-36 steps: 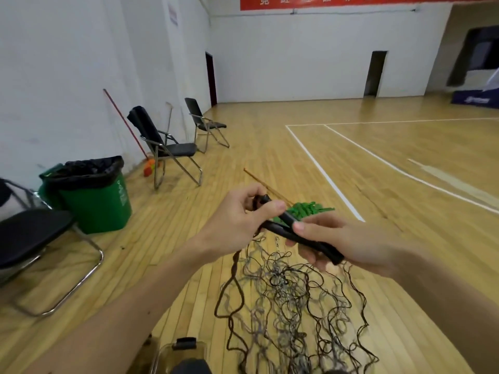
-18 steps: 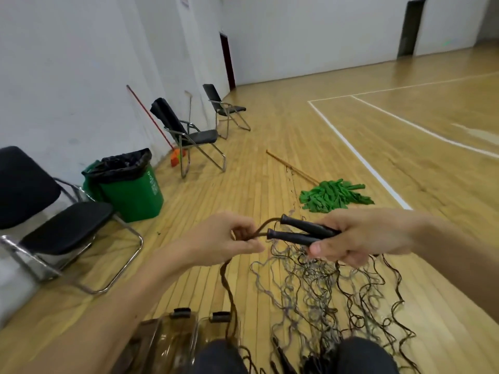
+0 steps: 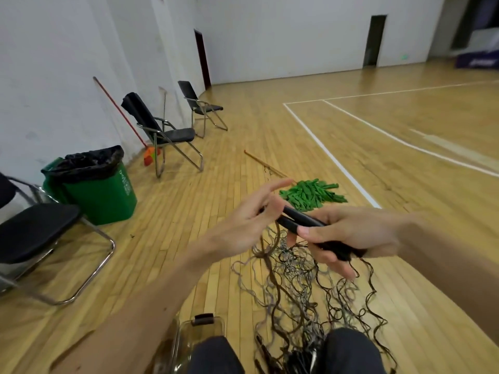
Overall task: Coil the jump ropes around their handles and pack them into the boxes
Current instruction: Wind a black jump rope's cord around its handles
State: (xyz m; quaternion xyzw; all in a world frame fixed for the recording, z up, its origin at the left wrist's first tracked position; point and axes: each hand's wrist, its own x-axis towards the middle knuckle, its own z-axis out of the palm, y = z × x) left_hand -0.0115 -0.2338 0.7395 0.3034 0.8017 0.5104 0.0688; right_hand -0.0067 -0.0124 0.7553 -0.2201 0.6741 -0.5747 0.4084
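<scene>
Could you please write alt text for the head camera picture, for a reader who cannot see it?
A person's right hand grips black jump rope handles while the left hand meets their tip, with tangled ropes hanging to a wooden gym floor. A green bin and folding chairs stand by the wall.

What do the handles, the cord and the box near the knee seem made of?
Handles: matte black, no shine, likely foam or rubber. Cord: thin, dark, holds kinks, probably plastic or coated wire. Box: clear glossy plastic; floor shows through.
</scene>
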